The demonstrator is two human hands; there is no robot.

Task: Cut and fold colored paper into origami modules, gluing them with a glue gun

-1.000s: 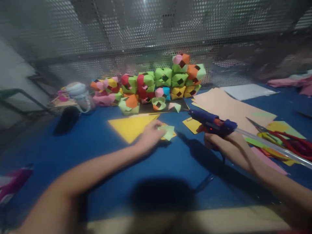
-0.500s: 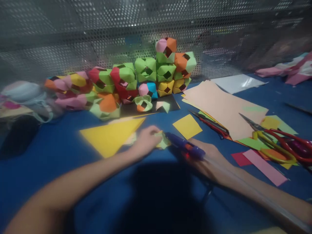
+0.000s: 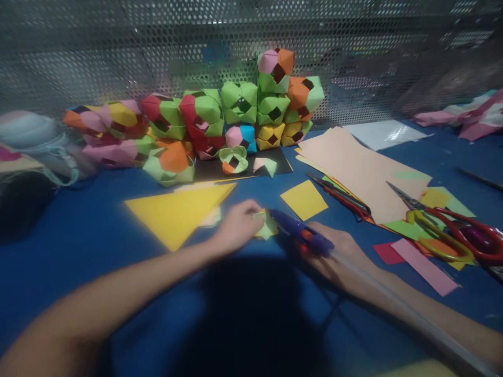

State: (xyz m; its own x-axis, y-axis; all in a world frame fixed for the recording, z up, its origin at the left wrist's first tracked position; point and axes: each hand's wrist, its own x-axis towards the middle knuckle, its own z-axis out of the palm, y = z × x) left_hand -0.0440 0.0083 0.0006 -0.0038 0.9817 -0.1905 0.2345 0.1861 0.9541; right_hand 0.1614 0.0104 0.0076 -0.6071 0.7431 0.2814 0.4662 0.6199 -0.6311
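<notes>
My left hand [image 3: 238, 226] is closed on a small light-green folded paper piece [image 3: 268, 226], pressing it down on the blue table [image 3: 118, 246]. My right hand [image 3: 334, 256] grips a blue glue gun [image 3: 301, 236], whose nozzle points left and touches the green piece. A clear glue stick [image 3: 393, 303] runs back from the gun along my right forearm. A yellow paper triangle [image 3: 176, 212] lies just left of my left hand.
A pile of coloured folded paper cubes [image 3: 220, 120] stands at the back against a perforated metal wall [image 3: 157, 47]. A yellow square [image 3: 304, 199], peach sheets [image 3: 361, 170], two red scissors [image 3: 451, 230] and paper scraps [image 3: 424, 264] lie to the right. Bags [image 3: 31, 141] sit far left.
My right hand has brought the glue gun down and left, from above the table to the green piece. The view has shifted left and closer. My left hand stays on the piece.
</notes>
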